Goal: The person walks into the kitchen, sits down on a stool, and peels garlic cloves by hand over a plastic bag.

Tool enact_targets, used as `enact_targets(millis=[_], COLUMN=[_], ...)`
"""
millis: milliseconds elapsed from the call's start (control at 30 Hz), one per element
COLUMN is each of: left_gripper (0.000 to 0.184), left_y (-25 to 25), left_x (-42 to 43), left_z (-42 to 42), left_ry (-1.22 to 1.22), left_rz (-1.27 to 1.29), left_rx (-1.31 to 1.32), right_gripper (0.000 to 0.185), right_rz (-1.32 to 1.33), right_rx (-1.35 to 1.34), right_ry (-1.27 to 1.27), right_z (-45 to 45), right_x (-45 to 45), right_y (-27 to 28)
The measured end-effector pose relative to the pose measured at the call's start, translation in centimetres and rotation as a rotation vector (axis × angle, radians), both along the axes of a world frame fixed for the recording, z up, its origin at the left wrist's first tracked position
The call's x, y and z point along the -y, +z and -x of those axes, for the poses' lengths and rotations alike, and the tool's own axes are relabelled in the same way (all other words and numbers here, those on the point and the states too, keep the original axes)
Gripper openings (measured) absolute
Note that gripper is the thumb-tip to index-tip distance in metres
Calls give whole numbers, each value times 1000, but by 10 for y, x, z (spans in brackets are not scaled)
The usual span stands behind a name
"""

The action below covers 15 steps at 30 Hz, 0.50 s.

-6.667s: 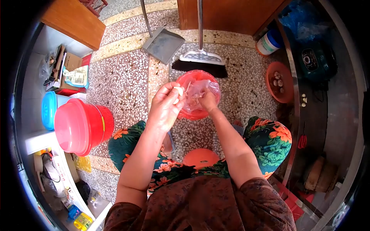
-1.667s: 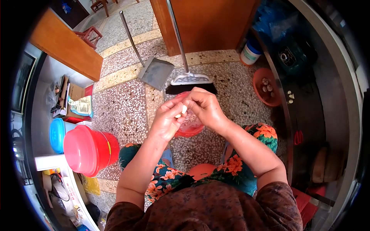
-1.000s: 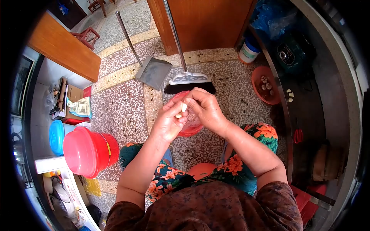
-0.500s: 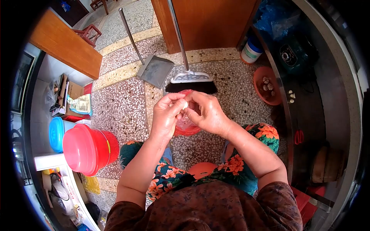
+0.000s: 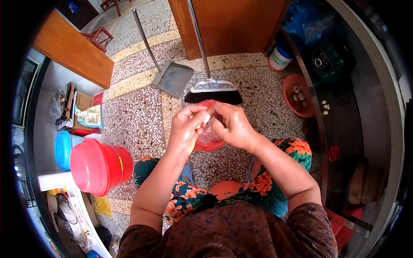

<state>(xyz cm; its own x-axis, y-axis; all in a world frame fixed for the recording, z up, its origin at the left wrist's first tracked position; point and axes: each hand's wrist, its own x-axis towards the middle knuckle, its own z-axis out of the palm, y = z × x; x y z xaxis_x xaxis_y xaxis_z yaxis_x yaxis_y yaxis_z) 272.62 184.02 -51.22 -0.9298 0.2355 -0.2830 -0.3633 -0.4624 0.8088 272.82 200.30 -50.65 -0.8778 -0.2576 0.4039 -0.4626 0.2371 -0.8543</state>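
Observation:
My left hand (image 5: pixel 188 124) pinches a small white garlic clove (image 5: pixel 207 118) between thumb and fingertips. Close against it on the right, my right hand (image 5: pixel 234 124) has its thumb and fingers curled together; whatever they may grip is hidden. Both hands are above a red plastic basin (image 5: pixel 209 145) on the floor, which holds pale, thin scraps and is partly covered by the hands. Several peeled cloves (image 5: pixel 325 106) lie on the dark shelf to the right. Whole garlic bulbs (image 5: pixel 297 95) rest in a pinkish-orange bowl (image 5: pixel 288 84) beside that shelf.
Just beyond the basin stands a broom (image 5: pixel 214 87), with a grey dustpan (image 5: pixel 175 79) to its left. A lidded red bucket (image 5: pixel 92 165) is at my left. Red-handled scissors (image 5: pixel 333 152) lie on the right shelf. A white-and-blue tub (image 5: pixel 280 59) stands near the wooden door (image 5: pixel 232 28).
My right fingers have shifted slightly right, away from the clove, so more of it shows. My left hand stays nearly still with the clove.

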Motion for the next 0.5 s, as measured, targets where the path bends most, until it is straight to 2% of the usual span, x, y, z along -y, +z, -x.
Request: enact_targets(millis=[100, 333, 400, 500], left_gripper=[11, 10, 10, 9], left_y=[0, 0, 1, 2], left_x=[0, 1, 1, 0], left_z=[0, 0, 1, 3], left_ry=[7, -7, 12, 59], left_rz=[-2, -39, -73, -94], left_rx=[17, 31, 28, 32], right_gripper=[11, 12, 11, 10], right_rz=[-73, -2, 219, 98], right_rx=[76, 24, 165, 250], right_ry=[12, -1, -16, -88], right_z=[-4, 0, -1, -8], right_x=[-1, 3, 10, 5], right_y=[12, -6, -5, 16])
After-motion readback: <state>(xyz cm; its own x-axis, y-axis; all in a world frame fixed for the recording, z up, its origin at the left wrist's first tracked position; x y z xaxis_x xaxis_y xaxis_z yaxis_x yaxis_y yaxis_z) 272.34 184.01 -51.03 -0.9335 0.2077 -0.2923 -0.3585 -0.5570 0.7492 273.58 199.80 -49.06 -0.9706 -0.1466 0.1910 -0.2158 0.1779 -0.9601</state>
